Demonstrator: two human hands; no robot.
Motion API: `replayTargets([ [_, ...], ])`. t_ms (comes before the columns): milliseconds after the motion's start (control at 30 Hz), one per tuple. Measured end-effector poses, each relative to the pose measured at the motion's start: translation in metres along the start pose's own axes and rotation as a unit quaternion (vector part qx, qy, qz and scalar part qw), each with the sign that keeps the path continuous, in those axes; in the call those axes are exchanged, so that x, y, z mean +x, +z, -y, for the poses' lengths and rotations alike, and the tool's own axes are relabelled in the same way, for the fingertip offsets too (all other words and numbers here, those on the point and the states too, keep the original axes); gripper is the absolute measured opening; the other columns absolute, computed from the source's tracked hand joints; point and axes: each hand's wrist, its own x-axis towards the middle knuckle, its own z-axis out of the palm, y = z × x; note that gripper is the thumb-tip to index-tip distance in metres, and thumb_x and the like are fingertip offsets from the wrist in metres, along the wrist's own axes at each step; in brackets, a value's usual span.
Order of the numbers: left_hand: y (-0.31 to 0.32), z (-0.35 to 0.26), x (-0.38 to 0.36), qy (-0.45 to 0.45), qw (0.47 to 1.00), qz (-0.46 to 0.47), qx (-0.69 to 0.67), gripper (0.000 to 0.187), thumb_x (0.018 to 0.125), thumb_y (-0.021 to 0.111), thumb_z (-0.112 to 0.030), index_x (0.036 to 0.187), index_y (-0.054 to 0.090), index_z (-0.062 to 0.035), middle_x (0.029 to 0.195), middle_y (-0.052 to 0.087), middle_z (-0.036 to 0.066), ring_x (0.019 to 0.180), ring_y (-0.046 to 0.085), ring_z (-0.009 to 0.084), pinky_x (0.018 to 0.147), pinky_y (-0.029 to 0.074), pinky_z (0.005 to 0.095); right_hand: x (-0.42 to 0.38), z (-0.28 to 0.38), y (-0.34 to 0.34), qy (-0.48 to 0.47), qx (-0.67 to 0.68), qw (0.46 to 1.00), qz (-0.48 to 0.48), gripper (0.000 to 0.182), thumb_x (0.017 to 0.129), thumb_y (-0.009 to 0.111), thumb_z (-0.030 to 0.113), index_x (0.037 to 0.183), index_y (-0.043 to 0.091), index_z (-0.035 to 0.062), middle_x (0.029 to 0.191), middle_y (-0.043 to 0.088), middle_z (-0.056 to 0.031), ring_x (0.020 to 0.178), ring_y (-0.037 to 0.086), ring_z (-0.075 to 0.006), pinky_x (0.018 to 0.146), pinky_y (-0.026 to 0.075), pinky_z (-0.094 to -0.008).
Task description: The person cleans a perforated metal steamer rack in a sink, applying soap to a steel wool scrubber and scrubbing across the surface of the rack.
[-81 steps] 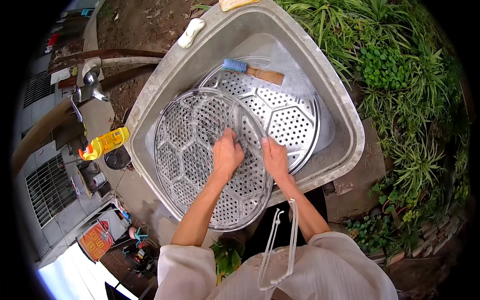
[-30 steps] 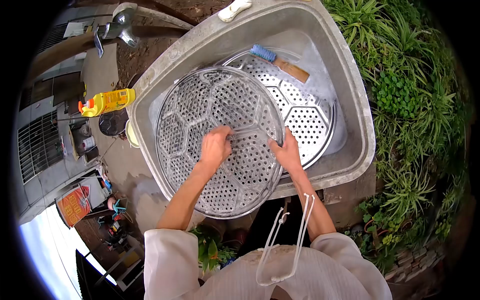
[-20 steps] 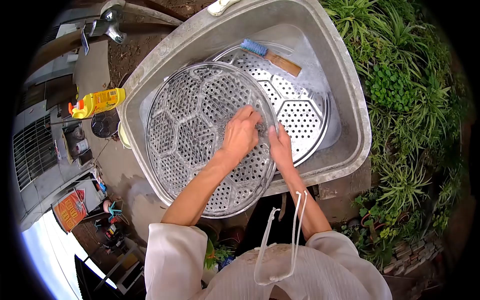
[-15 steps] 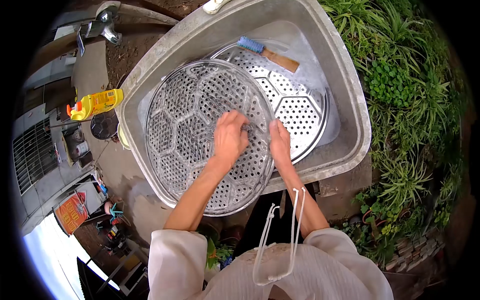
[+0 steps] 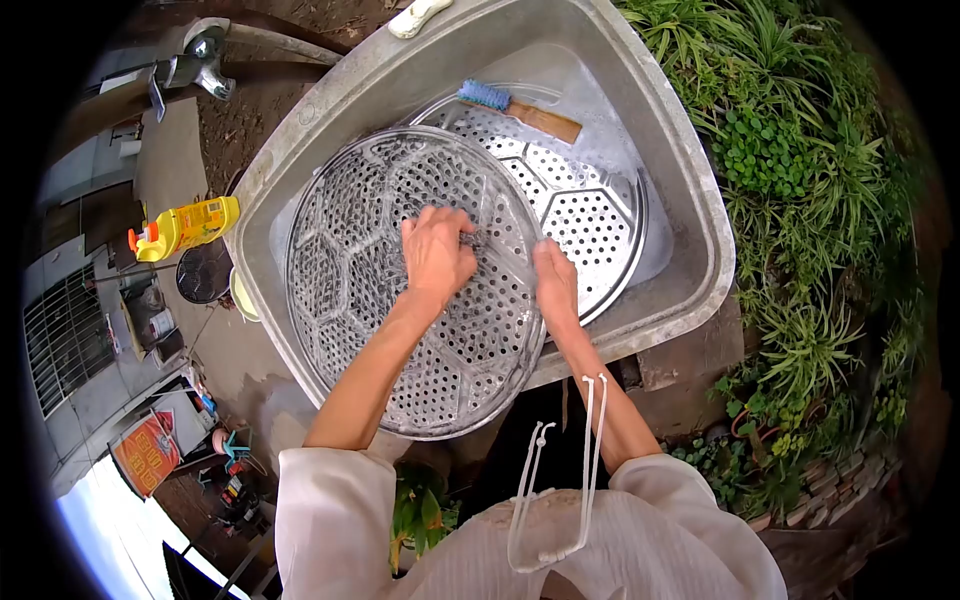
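Observation:
A round metal steamer tray [image 5: 380,360], punched with small holes and wet with suds, leans across the near left rim of the basin. On its upper face presses my left hand [image 5: 437,255], fingers curled; whatever is under them is hidden. My right hand [image 5: 557,285] grips the tray's right edge, thumb on top. A second steamer tray [image 5: 592,225] lies lower in the soapy water, partly covered by the first. Across its far edge rests a wooden scrub brush [image 5: 543,120] with blue bristles.
The grey stone basin [image 5: 690,300] surrounds the trays. A yellow bottle [image 5: 200,222] with an orange cap stands beyond its left side, near a metal tap [image 5: 208,70]. A pale object [image 5: 418,18] sits on the far rim. Green plants [image 5: 790,200] grow along the right.
My left hand has slid left and slightly up over the tray's face. My right hand keeps hold of the edge. The whole view has shifted a little.

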Motion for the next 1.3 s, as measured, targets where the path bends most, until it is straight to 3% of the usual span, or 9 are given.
replayTargets([
  [167, 0.023, -0.037, -0.039, 0.089, 0.984, 0.037, -0.148, 0.024, 0.061, 0.061, 0.001, 0.085, 0.061, -0.0046, 0.089, 0.06, 0.009, 0.095, 0.053, 0.0273, 0.087, 0.035, 0.0356, 0.006, -0.01, -0.001, -0.031, -0.005, 0.999, 0.04, 0.031, 0.089, 0.063, 0.024, 0.097, 0.062, -0.0061, 0.067, 0.061, -0.014, 0.057, 0.05, -0.0168, 0.054, 0.042, -0.0347],
  [467, 0.013, 0.076, -0.119, 0.163, 0.986, -0.025, -0.033, 0.031, 0.064, 0.072, -0.006, 0.092, 0.058, -0.0055, 0.09, 0.059, 0.012, 0.08, 0.059, 0.03, 0.071, 0.048, 0.0388, 0.022, 0.026, 0.0, 0.0, -0.164, 0.98, 0.112, 0.046, 0.072, 0.079, 0.027, 0.102, 0.066, -0.0046, 0.086, 0.071, -0.0178, 0.078, 0.07, -0.0251, 0.072, 0.053, -0.0344],
  [600, 0.021, 0.124, 0.02, -0.161, 0.967, -0.194, 0.029, 0.014, 0.081, 0.057, -0.002, 0.091, 0.046, -0.0004, 0.09, 0.055, 0.021, 0.084, 0.055, 0.041, 0.072, 0.046, 0.0492, 0.019, 0.019, 0.003, 0.002, -0.21, 0.975, 0.07, 0.052, 0.069, 0.08, 0.03, 0.102, 0.065, -0.007, 0.082, 0.07, -0.0185, 0.074, 0.069, -0.0253, 0.07, 0.053, -0.0364],
  [833, 0.022, 0.066, -0.087, 0.095, 0.995, 0.02, -0.027, 0.026, 0.072, 0.063, -0.005, 0.093, 0.048, -0.0047, 0.09, 0.053, 0.015, 0.087, 0.056, 0.0346, 0.077, 0.044, 0.0451, 0.02, 0.044, 0.011, 0.0, -0.379, 0.924, 0.054, 0.071, 0.07, 0.077, 0.045, 0.104, 0.052, -0.0125, 0.062, 0.062, -0.0161, 0.058, 0.064, -0.0328, 0.056, 0.05, -0.0417],
  [900, 0.02, 0.103, -0.051, 0.067, 0.997, -0.038, -0.008, 0.024, 0.073, 0.062, -0.004, 0.093, 0.049, -0.0043, 0.089, 0.054, 0.016, 0.088, 0.056, 0.0352, 0.076, 0.044, 0.0448, 0.018, 0.035, 0.009, -0.019, -0.39, 0.92, 0.046, 0.07, 0.071, 0.076, 0.045, 0.104, 0.052, -0.0118, 0.06, 0.06, -0.0168, 0.056, 0.063, -0.0328, 0.056, 0.05, -0.042],
  [967, 0.02, 0.147, 0.041, -0.171, 0.965, -0.193, 0.045, 0.021, 0.076, 0.06, -0.003, 0.094, 0.05, -0.0038, 0.09, 0.056, 0.016, 0.088, 0.056, 0.0357, 0.076, 0.043, 0.0441, 0.018, 0.038, 0.008, -0.022, -0.362, 0.93, 0.056, 0.072, 0.072, 0.076, 0.045, 0.107, 0.049, -0.0127, 0.061, 0.061, -0.0202, 0.057, 0.063, -0.0355, 0.056, 0.05, -0.0435],
  [1067, 0.027, 0.087, 0.041, -0.101, 0.978, -0.18, 0.003, 0.015, 0.079, 0.056, -0.003, 0.093, 0.051, -0.0025, 0.09, 0.056, 0.015, 0.087, 0.056, 0.0345, 0.077, 0.043, 0.0435, 0.017, 0.036, 0.009, -0.026, -0.375, 0.926, 0.035, 0.069, 0.072, 0.076, 0.044, 0.103, 0.05, -0.0116, 0.061, 0.061, -0.0203, 0.057, 0.063, -0.0377, 0.057, 0.05, -0.0447],
  [1233, 0.018, 0.054, -0.033, 0.175, 0.978, 0.097, -0.053, 0.017, 0.079, 0.06, -0.002, 0.094, 0.051, -0.003, 0.092, 0.056, 0.014, 0.092, 0.055, 0.0328, 0.082, 0.043, 0.0416, 0.004, 0.033, 0.001, -0.062, -0.339, 0.938, 0.041, 0.059, 0.072, 0.078, 0.036, 0.097, 0.051, -0.0099, 0.057, 0.058, -0.0185, 0.049, 0.058, -0.0335, 0.051, 0.046, -0.0414],
  [1300, 0.017, 0.119, 0.005, 0.038, 0.996, -0.068, 0.04, 0.014, 0.08, 0.058, -0.006, 0.092, 0.051, -0.0036, 0.09, 0.056, 0.015, 0.089, 0.057, 0.0316, 0.078, 0.044, 0.0405, 0.001, 0.03, -0.001, -0.044, -0.335, 0.94, 0.047, 0.055, 0.073, 0.078, 0.032, 0.095, 0.05, -0.0088, 0.053, 0.055, -0.0151, 0.044, 0.053, -0.0283, 0.047, 0.043, -0.039],
])
